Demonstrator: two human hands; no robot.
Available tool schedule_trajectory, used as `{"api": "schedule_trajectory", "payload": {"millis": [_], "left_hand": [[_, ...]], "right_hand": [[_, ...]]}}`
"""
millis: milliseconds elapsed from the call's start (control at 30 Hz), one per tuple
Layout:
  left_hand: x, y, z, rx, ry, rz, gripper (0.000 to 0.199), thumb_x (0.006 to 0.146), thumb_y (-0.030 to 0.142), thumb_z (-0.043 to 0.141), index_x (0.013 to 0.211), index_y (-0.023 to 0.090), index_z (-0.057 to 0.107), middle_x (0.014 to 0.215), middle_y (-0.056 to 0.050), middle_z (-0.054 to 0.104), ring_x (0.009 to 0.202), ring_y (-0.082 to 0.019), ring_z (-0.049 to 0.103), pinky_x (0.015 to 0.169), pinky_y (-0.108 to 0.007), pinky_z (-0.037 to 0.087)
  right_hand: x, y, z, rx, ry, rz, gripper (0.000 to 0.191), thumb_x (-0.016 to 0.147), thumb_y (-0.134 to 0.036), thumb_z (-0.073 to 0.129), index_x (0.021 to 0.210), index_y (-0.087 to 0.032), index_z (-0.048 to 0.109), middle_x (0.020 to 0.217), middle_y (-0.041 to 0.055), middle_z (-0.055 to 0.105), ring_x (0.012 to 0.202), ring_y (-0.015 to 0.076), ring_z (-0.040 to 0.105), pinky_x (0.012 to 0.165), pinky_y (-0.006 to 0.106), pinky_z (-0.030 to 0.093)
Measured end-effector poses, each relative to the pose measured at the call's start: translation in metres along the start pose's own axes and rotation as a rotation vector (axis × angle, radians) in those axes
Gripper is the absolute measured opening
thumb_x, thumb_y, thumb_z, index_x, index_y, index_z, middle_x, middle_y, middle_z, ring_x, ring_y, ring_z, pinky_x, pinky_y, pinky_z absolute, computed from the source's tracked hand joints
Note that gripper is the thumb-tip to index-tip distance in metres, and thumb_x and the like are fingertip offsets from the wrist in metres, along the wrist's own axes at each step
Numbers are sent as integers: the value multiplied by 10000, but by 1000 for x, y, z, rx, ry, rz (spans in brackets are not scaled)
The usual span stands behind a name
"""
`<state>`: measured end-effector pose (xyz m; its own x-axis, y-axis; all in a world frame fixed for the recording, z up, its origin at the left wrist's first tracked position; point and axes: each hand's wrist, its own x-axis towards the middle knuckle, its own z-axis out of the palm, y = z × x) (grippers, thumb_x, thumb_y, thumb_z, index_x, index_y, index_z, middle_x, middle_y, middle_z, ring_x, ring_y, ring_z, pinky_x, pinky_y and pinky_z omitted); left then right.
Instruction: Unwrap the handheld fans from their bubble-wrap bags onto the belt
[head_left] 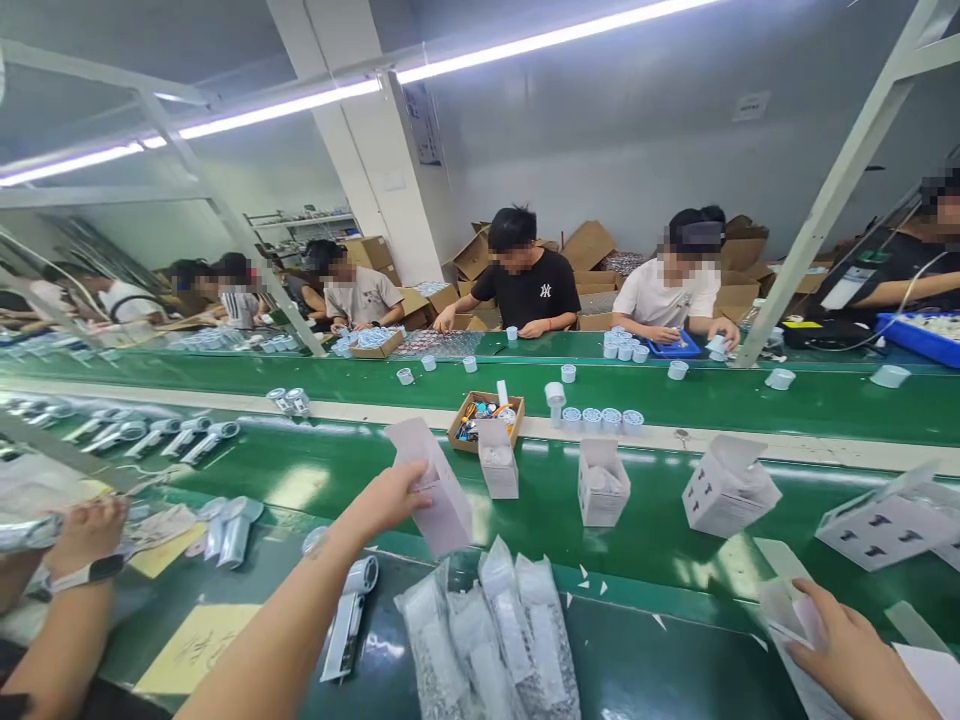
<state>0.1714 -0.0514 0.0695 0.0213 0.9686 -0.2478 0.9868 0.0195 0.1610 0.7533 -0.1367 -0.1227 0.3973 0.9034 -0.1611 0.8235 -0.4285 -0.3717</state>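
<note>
Pressure should probably be light and even, since the left hand [401, 488] grasps a tilted white box [448, 515] at the green belt [300, 485], beyond the bagged parts [431, 640], while the right hand [855, 645] grips a pale carton [780, 610] at near right.

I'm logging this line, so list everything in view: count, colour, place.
Belts: at least two, green, across
Boxes: several, white, near belt
Bags: about four, clear, bottom centre
Devices: many, pale grey, left
Cups: many, pale blue, far side
Parts box: one, brown, centre
Sheets: at least two, yellow, lower left
Trays: two, blue, far side
Cartons: several, brown, far side
Workers: several, varied clothing, mostly opposite
Tube lights: row, white, overhead
Left hand: one, bare, centre, gripping box
Right hand: one, bare, lower right, touching packaging
</note>
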Motion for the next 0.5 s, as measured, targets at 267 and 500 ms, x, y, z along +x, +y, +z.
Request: {"api": "schedule_trajectory", "payload": {"millis": [267, 500], "left_hand": [[82, -64, 27, 202, -13, -37, 293, 826, 104, 521, 1111, 148, 575, 1122, -164, 657, 1033, -272, 649, 853, -337, 471], [16, 28, 96, 205, -74, 455, 311, 879, 88, 408, 1093, 172, 617, 1167, -153, 642, 1129, -259, 572, 989, -390, 400]], "right_hand": [[-118, -122, 34, 491, 133, -386, 594, 713, -562, 685, 1168, -245, 470, 1218, 137, 560, 1085, 330, 600, 868, 453, 540], [-153, -145, 77, 459, 200, -471, 471, 813, -462, 642, 1161, -259, 399, 1339, 126, 435, 1221, 320, 503, 937, 482, 495]]}}
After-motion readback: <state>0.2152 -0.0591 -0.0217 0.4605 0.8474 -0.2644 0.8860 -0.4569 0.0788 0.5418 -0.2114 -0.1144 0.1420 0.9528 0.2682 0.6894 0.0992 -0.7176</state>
